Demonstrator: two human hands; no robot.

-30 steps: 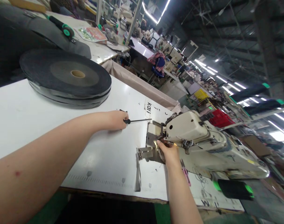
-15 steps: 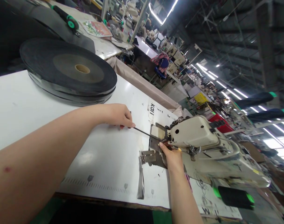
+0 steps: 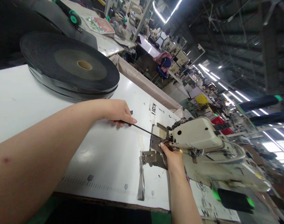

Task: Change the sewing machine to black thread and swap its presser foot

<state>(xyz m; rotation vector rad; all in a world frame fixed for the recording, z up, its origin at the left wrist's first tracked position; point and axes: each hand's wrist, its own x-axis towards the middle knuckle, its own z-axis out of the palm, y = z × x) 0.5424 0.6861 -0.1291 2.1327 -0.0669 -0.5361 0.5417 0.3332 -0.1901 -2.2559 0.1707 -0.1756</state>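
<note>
- Head view, hidden parts: our left hand [image 3: 118, 112] is closed around the screwdriver [image 3: 142, 128], so most of its dark handle is covered. Only the butt end shows above the knuckles.
- The fingertips of our right hand [image 3: 173, 158] are tucked under the head of the sewing machine [image 3: 197, 137]. We cannot tell whether they pinch anything there.
- The screwdriver tip is lost against the metal plate [image 3: 155, 141] at the machine's needle end. We cannot say what it touches.
- Both forearms are cut off by the lower frame edge.
- Head view, axis: the screwdriver lies low over the white table [image 3: 104, 155], between the two hands. Its thin shaft runs from the left hand towards the machine, pointing right and slightly down in the frame.
- Flat black rolls [image 3: 69, 67] lie stacked on the table, well apart from both hands.
</note>
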